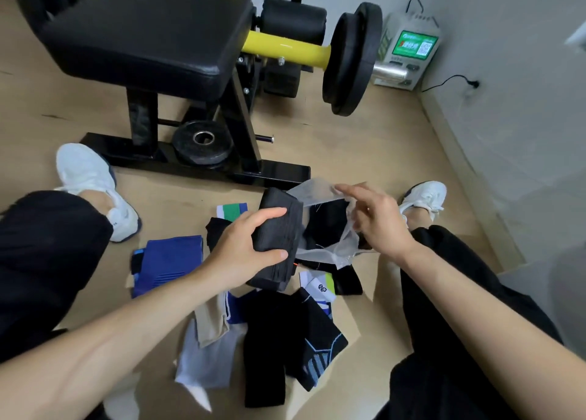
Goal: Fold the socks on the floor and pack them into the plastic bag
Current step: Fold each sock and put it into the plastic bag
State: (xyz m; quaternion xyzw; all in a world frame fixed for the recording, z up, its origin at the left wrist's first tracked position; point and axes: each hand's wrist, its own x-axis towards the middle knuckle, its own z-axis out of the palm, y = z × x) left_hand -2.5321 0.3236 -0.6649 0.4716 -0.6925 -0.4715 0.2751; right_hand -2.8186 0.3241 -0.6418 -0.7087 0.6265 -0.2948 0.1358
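Folded black sock bundle (279, 229): held off the floor (364, 140), clamped in the left hand (241, 248). The fingers (272, 212) curl over its upper side and the thumb presses its lower side. The bundle's far end touches the mouth of the plastic bag (317, 192) and is not yet inside.

Right hand (377, 223): fingertips (341, 191) pinch the bag's upper rim and hold the mouth open toward the bundle. Black fabric (326, 223) shows through the opening.

Bag sits mid-floor between the person's legs, just in front of the base of the weight bench (142, 32).

Loose on the floor below and left of the hands:
- blue sock (171, 264)
- green-and-white striped sock (233, 210)
- beige sock (211, 321)
- white sock (203, 362)
- black socks (269, 340), overlapping
- white-and-green sock (318, 284), just beneath the bag

White shoes (92, 181) flank the pile.
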